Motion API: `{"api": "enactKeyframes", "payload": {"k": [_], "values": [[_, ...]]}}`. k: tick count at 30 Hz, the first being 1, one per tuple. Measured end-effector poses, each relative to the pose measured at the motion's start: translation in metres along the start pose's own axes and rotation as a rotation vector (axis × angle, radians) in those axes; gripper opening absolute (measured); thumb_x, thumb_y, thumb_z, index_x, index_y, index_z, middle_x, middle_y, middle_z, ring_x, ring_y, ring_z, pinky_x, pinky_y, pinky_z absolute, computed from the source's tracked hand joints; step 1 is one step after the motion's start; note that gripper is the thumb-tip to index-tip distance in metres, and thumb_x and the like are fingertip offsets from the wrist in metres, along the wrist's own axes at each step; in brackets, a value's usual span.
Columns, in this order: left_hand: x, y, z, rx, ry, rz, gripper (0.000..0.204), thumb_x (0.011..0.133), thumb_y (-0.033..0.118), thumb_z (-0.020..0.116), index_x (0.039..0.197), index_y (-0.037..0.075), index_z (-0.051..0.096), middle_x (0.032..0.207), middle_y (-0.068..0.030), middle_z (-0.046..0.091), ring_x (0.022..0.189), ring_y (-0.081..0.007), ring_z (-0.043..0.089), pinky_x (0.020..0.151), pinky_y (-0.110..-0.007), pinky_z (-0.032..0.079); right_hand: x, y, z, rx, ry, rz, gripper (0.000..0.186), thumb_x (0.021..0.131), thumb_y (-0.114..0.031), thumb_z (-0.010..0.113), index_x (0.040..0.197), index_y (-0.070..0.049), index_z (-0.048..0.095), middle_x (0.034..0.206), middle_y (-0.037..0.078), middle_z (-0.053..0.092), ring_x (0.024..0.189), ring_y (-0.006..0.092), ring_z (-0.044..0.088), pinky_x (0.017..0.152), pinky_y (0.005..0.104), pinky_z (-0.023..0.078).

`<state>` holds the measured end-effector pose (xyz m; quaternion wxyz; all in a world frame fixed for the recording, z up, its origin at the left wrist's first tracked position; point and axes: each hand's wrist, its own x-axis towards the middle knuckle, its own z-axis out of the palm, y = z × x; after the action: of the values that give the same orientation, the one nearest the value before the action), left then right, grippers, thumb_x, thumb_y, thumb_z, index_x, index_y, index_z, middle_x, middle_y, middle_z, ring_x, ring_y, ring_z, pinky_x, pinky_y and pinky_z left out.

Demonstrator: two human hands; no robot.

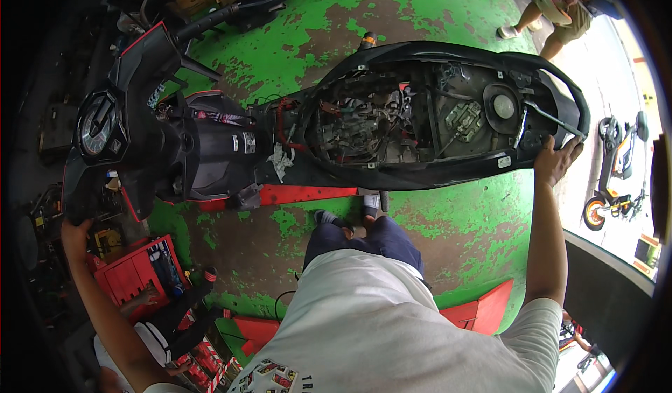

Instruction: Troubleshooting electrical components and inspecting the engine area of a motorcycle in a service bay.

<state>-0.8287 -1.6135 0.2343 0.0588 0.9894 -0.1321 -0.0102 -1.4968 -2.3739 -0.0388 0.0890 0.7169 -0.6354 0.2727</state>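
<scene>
A dark scooter (420, 176) with its seat off stands across in front of me, its front end to my left and its tail to my right. My left hand (75, 240) is closed around the near end of the handlebar (84, 200), in dim light. At the tail, my right hand (555, 160) grips the dark rear edge. A shiny metal rod (556, 118) lies over the tail by those fingers; whether they touch it, I cannot tell. The open seat well shows the engine (371, 116) and a round fuel cap (503, 107). A crumpled pale rag (281, 160) rests on the floorboard.
Under the scooter runs a red lift platform (308, 195). A red toolbox (136, 274) and a crouching person (147, 340) are at the lower left. Red ramp panels (483, 309) flank me. Another person (560, 15) and a parked motorbike (609, 172) are at right.
</scene>
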Motion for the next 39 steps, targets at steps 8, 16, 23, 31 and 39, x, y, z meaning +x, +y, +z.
{"api": "enactKeyframes", "payload": {"k": [8, 16, 23, 31, 39], "values": [[0.011, -0.028, 0.007, 0.034, 0.107, 0.083, 0.049, 0.073, 0.017, 0.073, 0.117, -0.003, 0.066, 0.093, -0.0143, 0.072, 0.065, -0.0241, 0.062, 0.063, -0.037, 0.047, 0.000, 0.000, 0.000, 0.001, 0.010, -0.004, 0.082, 0.093, -0.032, 0.064, 0.156, 0.003, 0.025, 0.159, 0.032, 0.025, 0.146, 0.0450, 0.030, 0.119, 0.0449, 0.030], [0.003, -0.010, 0.005, -0.001, 0.043, -0.071, 0.048, 0.074, 0.017, 0.073, 0.116, -0.004, 0.066, 0.090, -0.0138, 0.071, 0.062, -0.0219, 0.059, 0.061, -0.037, 0.045, 0.000, 0.004, 0.002, -0.009, 0.015, -0.021, 0.083, 0.093, -0.032, 0.065, 0.157, 0.001, 0.024, 0.159, 0.031, 0.024, 0.148, 0.0440, 0.027, 0.119, 0.0448, 0.030], [0.002, -0.008, 0.005, 0.022, 0.049, -0.024, 0.046, 0.073, 0.017, 0.072, 0.113, -0.004, 0.066, 0.089, -0.0137, 0.070, 0.061, -0.0220, 0.059, 0.061, -0.037, 0.045, 0.000, 0.003, 0.001, 0.001, -0.002, -0.005, 0.082, 0.094, -0.032, 0.064, 0.157, 0.001, 0.023, 0.160, 0.031, 0.023, 0.148, 0.0437, 0.026, 0.119, 0.0449, 0.029], [0.001, -0.007, 0.004, 0.030, 0.061, 0.004, 0.048, 0.073, 0.016, 0.072, 0.115, -0.004, 0.065, 0.092, -0.0141, 0.071, 0.062, -0.0220, 0.060, 0.061, -0.036, 0.046, 0.000, 0.003, 0.002, -0.002, 0.018, -0.024, 0.081, 0.093, -0.030, 0.064, 0.157, 0.001, 0.025, 0.159, 0.032, 0.024, 0.148, 0.0447, 0.027, 0.119, 0.0453, 0.030], [-0.001, -0.004, 0.005, -0.011, 0.051, 0.014, 0.047, 0.073, 0.017, 0.072, 0.115, -0.004, 0.064, 0.090, -0.0140, 0.070, 0.061, -0.0217, 0.059, 0.061, -0.036, 0.046, 0.001, 0.005, 0.003, -0.016, 0.017, -0.027, 0.080, 0.094, -0.031, 0.063, 0.156, 0.002, 0.025, 0.159, 0.032, 0.024, 0.148, 0.0446, 0.027, 0.119, 0.0449, 0.030]]}}
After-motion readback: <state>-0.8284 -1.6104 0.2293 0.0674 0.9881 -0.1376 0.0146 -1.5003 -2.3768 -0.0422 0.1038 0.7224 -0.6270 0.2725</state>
